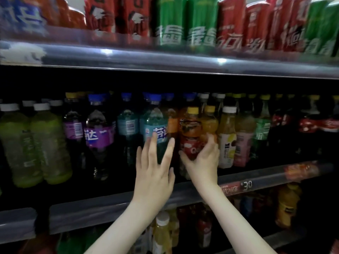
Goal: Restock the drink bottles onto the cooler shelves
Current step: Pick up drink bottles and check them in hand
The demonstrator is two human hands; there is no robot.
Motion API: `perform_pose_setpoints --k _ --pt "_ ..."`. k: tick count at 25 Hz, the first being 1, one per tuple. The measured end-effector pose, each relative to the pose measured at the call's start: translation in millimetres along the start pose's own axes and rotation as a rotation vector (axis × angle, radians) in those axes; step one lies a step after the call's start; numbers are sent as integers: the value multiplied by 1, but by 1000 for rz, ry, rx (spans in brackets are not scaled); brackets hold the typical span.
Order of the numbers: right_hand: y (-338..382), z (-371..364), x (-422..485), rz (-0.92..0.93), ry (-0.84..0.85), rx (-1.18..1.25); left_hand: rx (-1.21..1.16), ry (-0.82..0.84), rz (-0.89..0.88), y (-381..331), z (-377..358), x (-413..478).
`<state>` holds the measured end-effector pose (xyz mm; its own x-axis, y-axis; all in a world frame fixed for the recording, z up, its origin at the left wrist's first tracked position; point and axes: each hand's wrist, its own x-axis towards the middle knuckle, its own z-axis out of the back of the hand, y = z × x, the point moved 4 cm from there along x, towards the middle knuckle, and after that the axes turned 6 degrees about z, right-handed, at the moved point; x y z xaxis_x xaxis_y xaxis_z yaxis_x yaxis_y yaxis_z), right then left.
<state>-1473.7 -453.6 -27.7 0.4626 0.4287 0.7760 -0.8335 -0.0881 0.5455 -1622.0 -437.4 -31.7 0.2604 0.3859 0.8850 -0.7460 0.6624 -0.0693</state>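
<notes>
Right hand point(201, 158) wraps the red-label bottle point(190, 132) on the middle shelf point(91, 215) — its base hidden behind the palm. Left hand point(156, 173) flat, fingers spread on the teal bottle point(156, 123) — labels blurred.

I see clear, glossy plastic on the red-labelled bottle point(190, 143) and the green drink bottles point(49, 143), both with shiny film labels. The shelf edge point(102, 209) looks like smooth grey plastic, and the cans point(170, 19) above gleam like printed metal.
</notes>
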Motion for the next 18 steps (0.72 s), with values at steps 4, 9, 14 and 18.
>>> perform_pose_setpoints --k 4,9,14,18 --pt "-14 -12 14 -12 252 26 23 49 62 -27 -25 4" --pt "-20 11 6 49 255 332 -91 89 85 -36 -28 -17" --pt "-30 52 -26 173 35 513 -320 95 -18 -56 -15 -51" --pt "-37 96 -54 72 149 572 -580 194 -3 -77 -8 -72"
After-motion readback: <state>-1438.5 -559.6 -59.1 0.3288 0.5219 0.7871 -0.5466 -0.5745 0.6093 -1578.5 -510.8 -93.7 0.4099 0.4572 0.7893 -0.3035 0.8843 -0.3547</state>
